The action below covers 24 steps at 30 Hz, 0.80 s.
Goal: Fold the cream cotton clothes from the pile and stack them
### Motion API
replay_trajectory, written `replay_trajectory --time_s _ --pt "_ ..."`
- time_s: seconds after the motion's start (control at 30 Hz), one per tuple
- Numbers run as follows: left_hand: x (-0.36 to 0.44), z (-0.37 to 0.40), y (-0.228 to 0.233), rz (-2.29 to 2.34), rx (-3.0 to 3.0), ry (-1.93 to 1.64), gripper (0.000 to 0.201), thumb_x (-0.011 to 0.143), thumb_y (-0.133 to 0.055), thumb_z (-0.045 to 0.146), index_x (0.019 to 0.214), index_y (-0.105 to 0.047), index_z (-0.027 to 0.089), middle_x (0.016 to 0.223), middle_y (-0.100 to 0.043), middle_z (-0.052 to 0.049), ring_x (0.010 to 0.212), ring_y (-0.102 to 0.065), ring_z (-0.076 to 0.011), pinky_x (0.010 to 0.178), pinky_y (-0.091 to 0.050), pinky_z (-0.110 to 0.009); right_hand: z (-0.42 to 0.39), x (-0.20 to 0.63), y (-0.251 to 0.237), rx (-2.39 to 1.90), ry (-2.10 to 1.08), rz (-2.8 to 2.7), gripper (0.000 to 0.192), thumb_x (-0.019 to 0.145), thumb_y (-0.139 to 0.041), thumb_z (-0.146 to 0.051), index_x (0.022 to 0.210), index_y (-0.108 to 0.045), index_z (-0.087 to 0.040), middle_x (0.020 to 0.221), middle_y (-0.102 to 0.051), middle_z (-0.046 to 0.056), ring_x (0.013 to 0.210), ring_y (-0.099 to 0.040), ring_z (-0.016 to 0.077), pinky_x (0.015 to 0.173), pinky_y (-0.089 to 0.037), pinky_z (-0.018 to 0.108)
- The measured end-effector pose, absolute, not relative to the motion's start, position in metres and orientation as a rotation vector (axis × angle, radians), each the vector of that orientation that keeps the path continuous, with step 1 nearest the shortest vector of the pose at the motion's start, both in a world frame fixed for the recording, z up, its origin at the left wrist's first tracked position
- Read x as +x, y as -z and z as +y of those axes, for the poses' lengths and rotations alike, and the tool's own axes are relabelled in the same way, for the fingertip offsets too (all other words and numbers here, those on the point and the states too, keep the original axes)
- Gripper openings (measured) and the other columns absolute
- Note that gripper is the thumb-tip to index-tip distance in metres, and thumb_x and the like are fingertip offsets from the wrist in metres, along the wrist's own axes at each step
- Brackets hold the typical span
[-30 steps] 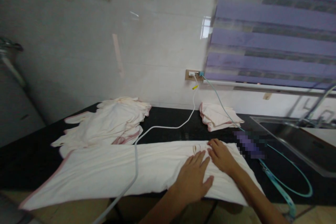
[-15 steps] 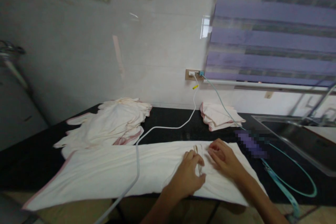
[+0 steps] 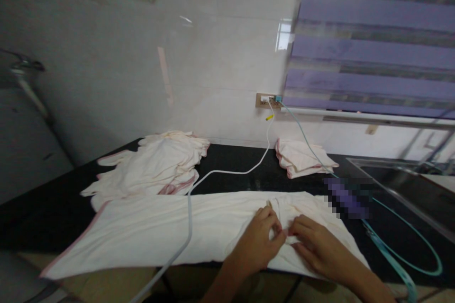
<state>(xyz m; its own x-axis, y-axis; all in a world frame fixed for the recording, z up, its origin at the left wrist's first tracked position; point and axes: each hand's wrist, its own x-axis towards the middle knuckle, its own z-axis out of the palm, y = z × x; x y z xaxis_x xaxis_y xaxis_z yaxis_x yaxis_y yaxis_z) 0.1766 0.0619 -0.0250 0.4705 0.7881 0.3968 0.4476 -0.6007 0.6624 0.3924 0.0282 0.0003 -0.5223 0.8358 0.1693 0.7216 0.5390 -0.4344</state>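
A long white cloth (image 3: pixel 149 227) with a pink edge at its left end lies spread along the front of the counter. On its right part, my left hand (image 3: pixel 258 239) is closed, thumb and fingers pinching the fabric beside a narrow loop-like strip (image 3: pixel 275 208). Just right of it, my right hand (image 3: pixel 316 246) also pinches the cloth, and the fingertips of both hands nearly meet. Exactly which fold lies between the fingers is partly hidden. A white cable (image 3: pixel 189 218) crosses over the cloth left of my hands.
Behind on the left is a loose heap of white cloths (image 3: pixel 159 161). A folded stack of cloths (image 3: pixel 302 156) sits near the wall, below the outlet (image 3: pixel 269 100). At right are a teal lanyard cord (image 3: pixel 391 255), a blurred-out purple item (image 3: pixel 346 199) and a sink (image 3: pixel 398 175).
My right hand has come down and inward, from hovering apart to pinching the cloth next to my left hand. My left fingers have closed toward it. The view has shifted slightly left.
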Motion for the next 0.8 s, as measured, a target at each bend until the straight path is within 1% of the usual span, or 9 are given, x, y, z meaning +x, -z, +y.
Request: replay_trajectory --time_s 0.03,0.2,0.3,0.4,0.47,0.53,0.63,0.73,0.8 --pt "0.178 0.061 0.026 1.083 2.27 -0.976 0.002 0.092 -0.059 0.021 0.093 -0.06 0.021 0.111 -0.063 -0.006 0.111 -0.058 -0.0219 0.102 -0.046 -0.037 0.025 0.392 0.002 -1.266 -0.457 -2.425 0.022 0.089 -0.053 -0.016 0.108 -0.062 -0.024 0.109 -0.063 0.008 0.103 -0.059 0.023 0.091 -0.048 0.038" --pt "0.181 0.055 0.032 1.299 2.482 -0.901 0.029 0.098 -0.049 0.025 0.126 -0.059 0.023 0.137 -0.06 -0.009 0.129 -0.053 -0.0272 0.115 -0.038 -0.049 0.008 0.386 0.016 -1.249 -0.502 -2.38 0.018 0.088 -0.058 -0.02 0.105 -0.061 -0.024 0.115 -0.062 0.009 0.107 -0.058 0.0242 0.096 -0.05 0.041" --pt "0.18 0.05 0.034 1.343 2.509 -0.808 0.034 0.1 -0.046 0.028 0.131 -0.059 0.023 0.145 -0.057 -0.009 0.136 -0.049 -0.0284 0.119 -0.034 -0.051 0.001 0.386 0.018 -1.236 -0.579 -2.325 0.02 0.093 -0.059 -0.031 0.112 -0.062 -0.026 0.122 -0.061 0.01 0.114 -0.058 0.0248 0.101 -0.05 0.042" --pt "0.178 0.046 0.028 1.382 2.47 -0.76 0.037 0.099 -0.047 0.028 0.132 -0.061 0.02 0.15 -0.054 -0.01 0.142 -0.044 -0.0297 0.123 -0.03 -0.051 0.003 0.401 0.013 -1.22 -0.665 -2.203 0.024 0.097 -0.054 -0.041 0.114 -0.064 -0.027 0.123 -0.063 0.009 0.116 -0.06 0.0236 0.102 -0.05 0.039" --pt "0.175 0.045 0.02 1.403 2.455 -0.753 0.043 0.098 -0.046 0.027 0.138 -0.059 0.016 0.152 -0.053 -0.012 0.146 -0.04 -0.0291 0.125 -0.029 -0.049 0.011 0.426 0.01 -1.33 -0.616 -2.004 0.029 0.098 -0.05 -0.047 0.11 -0.065 -0.025 0.118 -0.067 0.009 0.111 -0.063 0.0233 0.097 -0.052 0.036" --pt "0.172 0.046 0.012 1.401 2.47 -0.742 0.05 0.099 -0.045 0.029 0.145 -0.054 0.014 0.155 -0.05 -0.013 0.149 -0.037 -0.0282 0.126 -0.028 -0.047 0.022 0.461 0.01 -1.556 -0.488 -1.745 0.037 0.096 -0.05 -0.054 0.106 -0.066 -0.023 0.111 -0.071 0.01 0.101 -0.067 0.024 0.087 -0.055 0.035" --pt "0.161 0.054 0.008 1.414 2.522 -0.648 0.057 0.1 -0.047 0.041 0.153 -0.048 0.021 0.162 -0.042 -0.009 0.153 -0.03 -0.0316 0.126 -0.025 -0.055 0.039 0.517 0.014 -1.877 -0.29 -1.581 0.045 0.087 -0.054 -0.063 0.093 -0.067 -0.021 0.091 -0.074 0.01 0.082 -0.07 0.0259 0.074 -0.054 0.035" --pt "0.143 0.063 0.012 1.463 2.561 -0.418 0.065 0.097 -0.052 0.053 0.156 -0.045 0.027 0.165 -0.035 -0.008 0.154 -0.025 -0.0392 0.122 -0.022 -0.067 0.05 0.549 0.023 -2.101 -0.457 -1.549 0.051 0.085 -0.052 -0.069 0.083 -0.065 -0.02 0.074 -0.072 0.01 0.064 -0.067 0.0251 0.058 -0.049 0.034" --pt "0.131 0.067 0.017 1.448 2.597 -0.326 0.067 0.097 -0.05 0.059 0.156 -0.045 0.027 0.166 -0.032 -0.008 0.154 -0.024 -0.0405 0.121 -0.021 -0.068 0.057 0.553 0.031 -2.178 -0.542 -1.59 0.054 0.085 -0.051 -0.072 0.077 -0.064 -0.02 0.071 -0.072 0.011 0.062 -0.068 0.0258 0.057 -0.047 0.034"
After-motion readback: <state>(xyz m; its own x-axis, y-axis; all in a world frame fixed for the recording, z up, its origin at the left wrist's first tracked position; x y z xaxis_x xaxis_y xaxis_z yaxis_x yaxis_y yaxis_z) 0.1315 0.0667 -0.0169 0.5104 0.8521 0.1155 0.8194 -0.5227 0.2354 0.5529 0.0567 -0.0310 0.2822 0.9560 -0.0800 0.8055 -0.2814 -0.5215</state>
